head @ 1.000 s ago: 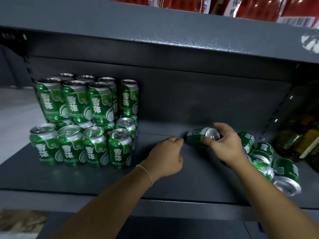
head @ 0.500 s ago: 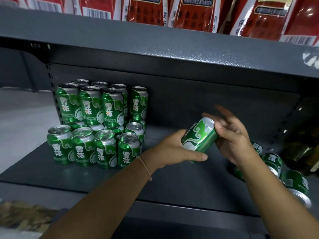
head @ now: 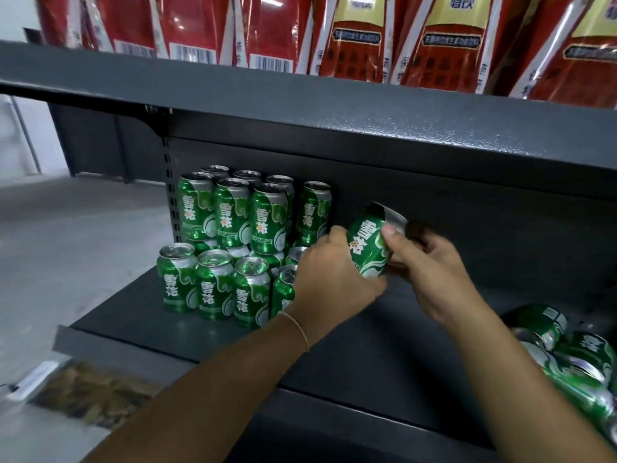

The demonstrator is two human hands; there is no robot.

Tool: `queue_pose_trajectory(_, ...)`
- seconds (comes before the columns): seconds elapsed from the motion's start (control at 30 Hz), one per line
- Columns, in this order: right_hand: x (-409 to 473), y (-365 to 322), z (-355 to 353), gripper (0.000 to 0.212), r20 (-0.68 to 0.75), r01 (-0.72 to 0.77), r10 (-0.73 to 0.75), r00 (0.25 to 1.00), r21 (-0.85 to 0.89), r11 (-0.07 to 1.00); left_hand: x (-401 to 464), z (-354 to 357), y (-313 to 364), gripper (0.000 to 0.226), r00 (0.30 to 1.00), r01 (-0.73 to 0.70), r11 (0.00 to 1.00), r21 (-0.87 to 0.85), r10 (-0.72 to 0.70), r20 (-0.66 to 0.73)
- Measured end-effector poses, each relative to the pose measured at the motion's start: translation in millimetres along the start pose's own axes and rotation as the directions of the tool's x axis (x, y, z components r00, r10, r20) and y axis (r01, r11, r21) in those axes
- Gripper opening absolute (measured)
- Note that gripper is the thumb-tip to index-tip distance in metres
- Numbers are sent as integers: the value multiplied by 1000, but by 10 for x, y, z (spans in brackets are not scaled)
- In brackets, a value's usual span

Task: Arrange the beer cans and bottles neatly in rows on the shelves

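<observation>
Both forearms extended forward; left hand [head: 329,275] and right hand [head: 430,275] curled, grip closed around one tilted can [head: 369,243].

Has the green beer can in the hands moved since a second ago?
Yes. The green aluminium beer can rose off the grey metal shelf and moved left toward the stacked green cans.

Red packets [head: 350,38] with barcodes line the top shelf; grey floor [head: 73,235] stretches off left, a brownish mat [head: 93,392] below.
</observation>
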State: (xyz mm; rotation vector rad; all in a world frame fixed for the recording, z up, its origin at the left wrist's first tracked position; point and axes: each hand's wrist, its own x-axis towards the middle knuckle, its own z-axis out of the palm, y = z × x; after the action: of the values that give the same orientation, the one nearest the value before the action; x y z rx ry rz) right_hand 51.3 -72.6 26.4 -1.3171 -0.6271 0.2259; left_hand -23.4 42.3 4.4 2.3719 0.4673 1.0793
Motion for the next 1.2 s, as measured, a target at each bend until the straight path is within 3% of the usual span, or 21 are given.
queue_pose_trajectory(0.13,33,-33,200,58,3,-50,50,999,3,999,4,-25,-143,67,1000,-13,999,49,14,-7)
queue_pose_trajectory(0.27,169,-17,317,55,-35,-96,98,995,60,994,73,-150,-287,89,998,-41,996,80,36,59)
queue_pose_trajectory(0.4,342,22,477,90,-88,-64,63,994,-12,998,137,-283,-518,80,985,-66,997,42,58,162)
queue_pose_trajectory(0.43,387,35,508,90,-92,-49,44,995,-51,997,138,-312,-589,73,981,-79,995,65,66,182)
queue_pose_trajectory(0.47,432,51,544,80,-89,-31,23,996,-86,996,138,-345,-656,64,978,-91,992,90,71,197)
queue_pose_trajectory(0.53,492,59,622,40,-85,-1,-13,996,-163,987,128,-434,-764,47,972,-120,981,155,84,220)
queue_pose_trajectory(0.6,555,97,699,25,-80,34,-56,995,-251,967,122,-528,-860,37,961,-174,957,233,113,254)
queue_pose_trajectory(0.73,604,156,848,40,-68,69,-101,993,-373,925,144,-631,-1052,36,933,-268,902,338,155,325)
queue_pose_trajectory(0.87,646,218,925,60,-25,94,-123,992,-504,858,162,-613,-1175,38,907,-338,897,286,229,352)
queue_pose_trajectory(1.03,710,311,996,66,-34,63,-95,995,-531,845,209,-570,-1233,38,837,-433,887,161,329,437)
queue_pose_trajectory(1.2,713,378,994,62,-24,66,-95,995,-549,833,240,-559,-1311,43,811,-469,874,126,370,454)
